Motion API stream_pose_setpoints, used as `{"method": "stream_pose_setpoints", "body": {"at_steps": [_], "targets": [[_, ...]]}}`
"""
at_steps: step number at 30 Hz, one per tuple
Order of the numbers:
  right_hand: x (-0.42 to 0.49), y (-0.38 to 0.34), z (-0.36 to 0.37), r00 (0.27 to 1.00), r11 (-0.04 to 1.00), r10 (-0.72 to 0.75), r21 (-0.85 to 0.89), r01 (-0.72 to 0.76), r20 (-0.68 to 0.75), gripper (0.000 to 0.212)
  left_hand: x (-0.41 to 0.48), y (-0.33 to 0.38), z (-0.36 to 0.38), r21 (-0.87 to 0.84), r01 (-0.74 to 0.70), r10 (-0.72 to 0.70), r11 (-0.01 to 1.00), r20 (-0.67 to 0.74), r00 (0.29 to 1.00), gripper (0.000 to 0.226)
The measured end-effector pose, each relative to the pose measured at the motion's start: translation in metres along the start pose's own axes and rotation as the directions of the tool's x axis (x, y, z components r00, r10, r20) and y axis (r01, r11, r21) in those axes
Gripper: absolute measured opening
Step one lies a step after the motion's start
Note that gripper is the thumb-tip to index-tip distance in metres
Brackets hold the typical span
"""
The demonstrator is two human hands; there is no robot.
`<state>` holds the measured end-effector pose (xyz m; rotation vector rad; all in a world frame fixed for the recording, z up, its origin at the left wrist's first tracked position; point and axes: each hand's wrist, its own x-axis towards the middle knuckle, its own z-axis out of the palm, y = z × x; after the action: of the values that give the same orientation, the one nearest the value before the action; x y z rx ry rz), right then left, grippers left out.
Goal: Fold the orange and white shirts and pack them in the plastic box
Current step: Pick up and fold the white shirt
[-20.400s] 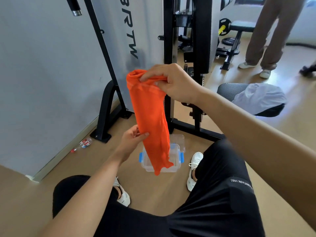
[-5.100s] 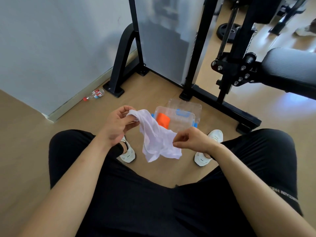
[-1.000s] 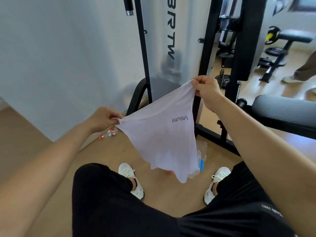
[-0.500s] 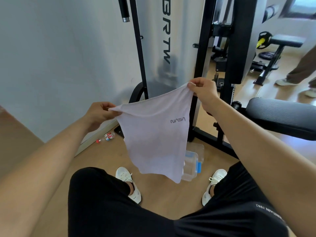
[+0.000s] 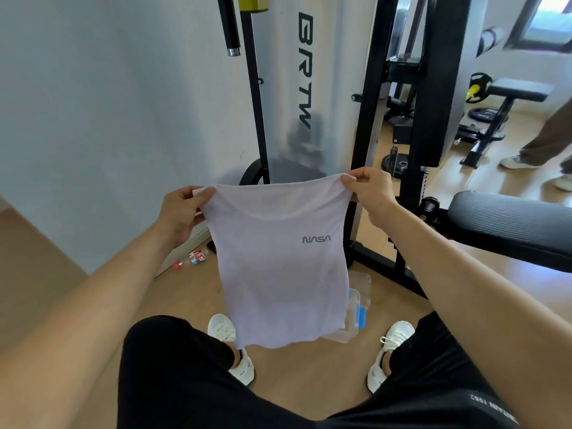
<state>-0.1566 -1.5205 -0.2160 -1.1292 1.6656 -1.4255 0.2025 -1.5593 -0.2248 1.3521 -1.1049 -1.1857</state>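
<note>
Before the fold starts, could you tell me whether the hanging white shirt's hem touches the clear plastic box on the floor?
Cannot tell: in the head view the white shirt overlaps the clear plastic box, hiding any gap.

We hold both arms stretched forward, forearms bare and converging toward the middle. Our left hand (image 5: 179, 212) is raised in front of us, thumb over curled fingers, pinching one top corner of the white shirt (image 5: 278, 267). Our right hand (image 5: 368, 190) sits slightly higher and well apart from the left, pinching the other top corner between thumb and forefinger, wrist bent a little downward.
</note>
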Motion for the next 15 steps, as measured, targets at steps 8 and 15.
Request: {"method": "stream_pose_setpoints", "body": {"at_steps": [8,15], "targets": [[-0.021,-0.023,0.035,0.999,0.994,0.032,0.099,-0.035,0.037,0.007,-0.033,0.029,0.045,0.114,-0.009,0.017,0.993,-0.073,0.997,0.021],[-0.061,-0.026,0.064,0.984,0.989,0.011,0.141,-0.037,0.177,0.013,-0.069,0.024,0.079,0.003,0.134,-0.134,0.991,0.058,0.989,0.02]]}}
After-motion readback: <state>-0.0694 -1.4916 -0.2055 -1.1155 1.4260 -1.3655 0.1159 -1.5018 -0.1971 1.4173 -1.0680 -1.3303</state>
